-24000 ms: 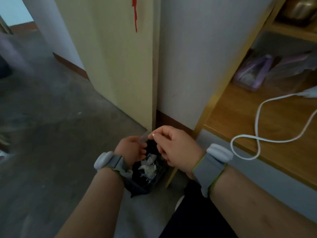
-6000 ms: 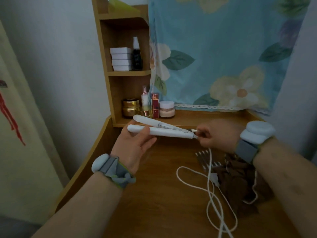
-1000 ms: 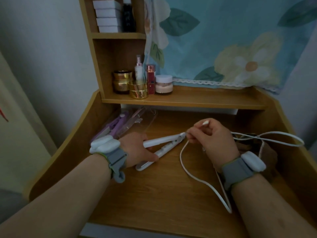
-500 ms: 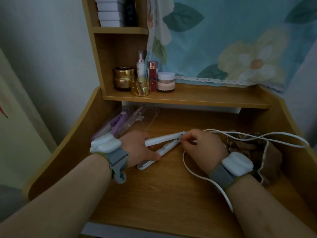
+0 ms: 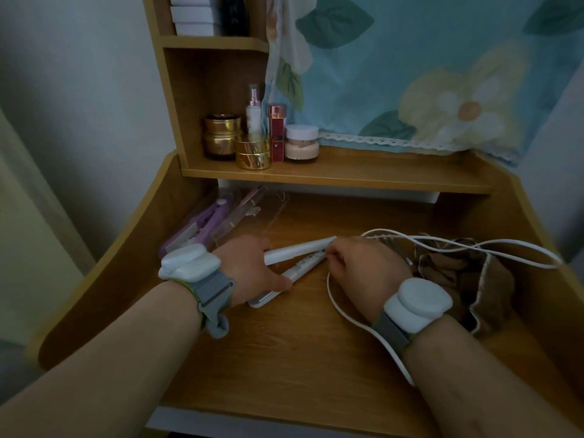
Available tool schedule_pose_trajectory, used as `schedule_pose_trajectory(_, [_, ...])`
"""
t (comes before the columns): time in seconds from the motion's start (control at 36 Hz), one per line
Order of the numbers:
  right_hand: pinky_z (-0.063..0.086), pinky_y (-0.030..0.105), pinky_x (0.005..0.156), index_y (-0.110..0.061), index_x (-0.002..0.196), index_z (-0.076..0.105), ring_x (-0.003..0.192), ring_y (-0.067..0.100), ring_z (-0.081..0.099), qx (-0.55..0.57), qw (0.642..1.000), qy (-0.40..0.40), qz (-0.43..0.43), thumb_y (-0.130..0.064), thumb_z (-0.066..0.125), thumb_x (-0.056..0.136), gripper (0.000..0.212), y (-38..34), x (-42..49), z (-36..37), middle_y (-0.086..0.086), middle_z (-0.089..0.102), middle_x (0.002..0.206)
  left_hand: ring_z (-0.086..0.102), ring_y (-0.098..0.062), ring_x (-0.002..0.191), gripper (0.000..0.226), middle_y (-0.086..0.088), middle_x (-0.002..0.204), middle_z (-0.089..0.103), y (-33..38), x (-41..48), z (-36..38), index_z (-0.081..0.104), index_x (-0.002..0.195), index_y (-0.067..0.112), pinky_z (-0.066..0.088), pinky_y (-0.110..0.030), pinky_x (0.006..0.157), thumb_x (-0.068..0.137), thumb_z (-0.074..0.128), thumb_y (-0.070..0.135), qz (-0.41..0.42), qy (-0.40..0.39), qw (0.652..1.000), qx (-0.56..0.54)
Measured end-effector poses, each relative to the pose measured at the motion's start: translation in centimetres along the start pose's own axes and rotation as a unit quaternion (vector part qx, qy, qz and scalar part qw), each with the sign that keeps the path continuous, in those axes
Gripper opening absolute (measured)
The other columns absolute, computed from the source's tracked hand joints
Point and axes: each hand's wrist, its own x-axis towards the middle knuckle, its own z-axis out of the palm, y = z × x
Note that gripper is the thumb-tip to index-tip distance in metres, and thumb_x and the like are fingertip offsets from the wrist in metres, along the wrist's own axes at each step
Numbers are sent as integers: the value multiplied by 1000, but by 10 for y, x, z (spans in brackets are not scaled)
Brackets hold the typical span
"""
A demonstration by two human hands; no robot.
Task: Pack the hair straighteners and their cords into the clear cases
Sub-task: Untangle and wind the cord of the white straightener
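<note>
Wooden surface (image 5: 284, 352) with raised side panels, set against a pale wall; floral blue curtain (image 5: 426, 67) hanging behind. Shelf (image 5: 363, 175) above the back edge, carrying gold jars (image 5: 221, 135), a slim bottle (image 5: 254, 110), a red box (image 5: 276, 131) and a white-lidded jar (image 5: 301, 142); higher shelf with stacked white boxes (image 5: 192, 14), partly cut off by the frame. White hair straightener (image 5: 297, 259) lying slantwise at mid-surface, plates slightly parted, between both hands. Left hand (image 5: 249, 270) gripping the straightener near its lower end, thumb across the lower plate and fingers curled round the upper one. Right hand (image 5: 360, 267) at the upper end, fingertips pinched where the white cord (image 5: 458, 248) joins the body; exact contact hidden by the fingers. Cord looping out to the right over a crumpled brown cloth (image 5: 474, 279), then back along the right forearm. Purple hair straightener (image 5: 202, 226) at the back left, just beyond the left hand, inside or against a clear case (image 5: 252, 216); which of the two, not discernible. Grey-strapped white wrist devices (image 5: 189, 267) on both arms.
</note>
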Motion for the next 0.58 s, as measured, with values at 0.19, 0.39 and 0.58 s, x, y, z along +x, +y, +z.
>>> schedule_pose_trajectory(0.19, [46,25,81,-22,111,60,92,14,56,13,999,-32,-2,-25,40,100,24,0,0,-6,-1,61,106,51,-5,71,34,9,81,54,2,0,2,56,95,24,42,-18,61,76,72,47,11,9,999,33])
schedule_pose_trajectory(0.39, [46,21,74,-29,112,59,83,7,54,39,999,-24,28,-30,42,99,22,10,-2,-4,-6,61,103,55,-9,76,40,9,80,52,2,0,4,57,101,22,45,-22,64,76,72,49,5,22,998,60])
schedule_pose_trajectory(0.58, [47,26,75,-27,112,58,87,11,55,57,997,-1,53,-31,42,98,21,15,0,-6,-5,60,98,52,-7,73,42,9,80,51,4,0,2,57,105,21,40,-17,59,76,71,48,7,18,998,53])
